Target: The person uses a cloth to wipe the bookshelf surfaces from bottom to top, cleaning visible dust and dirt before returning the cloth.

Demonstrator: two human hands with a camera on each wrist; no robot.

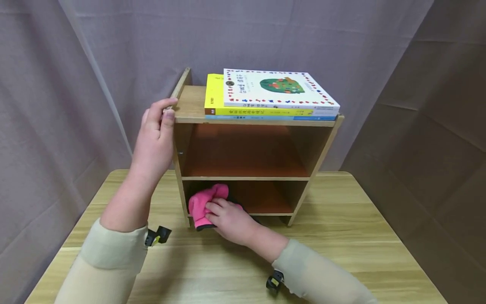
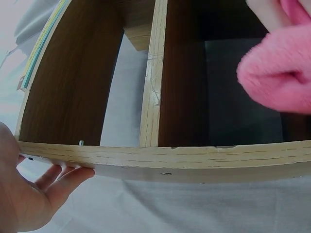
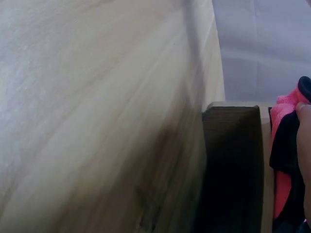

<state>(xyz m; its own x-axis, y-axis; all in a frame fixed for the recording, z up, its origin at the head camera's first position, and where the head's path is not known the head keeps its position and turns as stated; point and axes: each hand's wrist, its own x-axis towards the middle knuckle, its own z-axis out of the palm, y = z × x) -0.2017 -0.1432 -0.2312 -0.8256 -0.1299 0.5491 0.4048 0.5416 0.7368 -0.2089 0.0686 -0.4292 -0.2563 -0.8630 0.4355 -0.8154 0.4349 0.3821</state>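
Note:
A small wooden shelf unit (image 1: 247,178) stands upright on the table. My left hand (image 1: 153,135) grips the upper front corner of its left side panel, thumb at the front edge. In the left wrist view, that hand's fingers (image 2: 68,182) lie along the panel's outer face. My right hand (image 1: 231,220) holds a fluffy pink cloth (image 1: 200,206) with black edging at the left end of the lowest compartment. The left wrist view shows the cloth (image 2: 277,68) bunched up, and the right wrist view shows its black part (image 3: 286,145) beside the hand.
Several books lie stacked on the unit's top, a white one (image 1: 281,88) over a yellow one (image 1: 214,93). The light wood table (image 1: 341,253) extends in front and to both sides. Grey curtains (image 1: 243,33) hang behind and at the sides.

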